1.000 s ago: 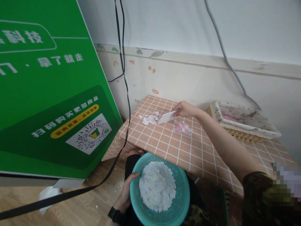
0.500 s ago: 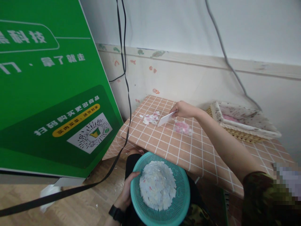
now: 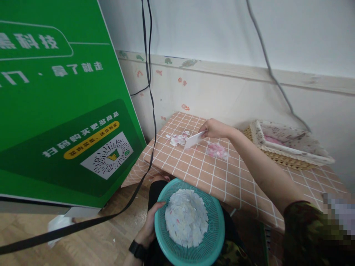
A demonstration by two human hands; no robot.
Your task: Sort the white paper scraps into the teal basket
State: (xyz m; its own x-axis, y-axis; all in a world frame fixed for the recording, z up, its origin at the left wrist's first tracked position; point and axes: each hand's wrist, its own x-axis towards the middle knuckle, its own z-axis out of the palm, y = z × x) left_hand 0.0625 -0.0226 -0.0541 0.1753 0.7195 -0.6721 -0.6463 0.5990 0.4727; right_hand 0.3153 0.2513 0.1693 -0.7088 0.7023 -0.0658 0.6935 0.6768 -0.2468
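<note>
My left hand (image 3: 154, 218) grips the rim of a teal plastic basket (image 3: 217, 229), its fingers partly hidden under the side. A heap of small white paper scraps (image 3: 186, 218), with a few pink bits, fills the basket's middle. Above the table, my right hand (image 3: 214, 129) pinches a flat white card (image 3: 195, 139) by one end. The card's lower edge is at or just over the tabletop, beside a small pile of white and pink scraps (image 3: 179, 138). To the card's right lies a clear packet of pink and white pieces (image 3: 217, 150).
The table (image 3: 191, 171) wears a brown checked cloth. A lined wicker basket (image 3: 288, 147) stands on it against the wall. On the left rises a green printed panel (image 3: 63, 111). A black strap (image 3: 152, 107) hangs down in front, and a grey cable (image 3: 267, 64) runs along the wall.
The card in my right hand has shifted slightly left against the scrap pile. My left hand stays on the basket rim. The whole view has moved a little.
</note>
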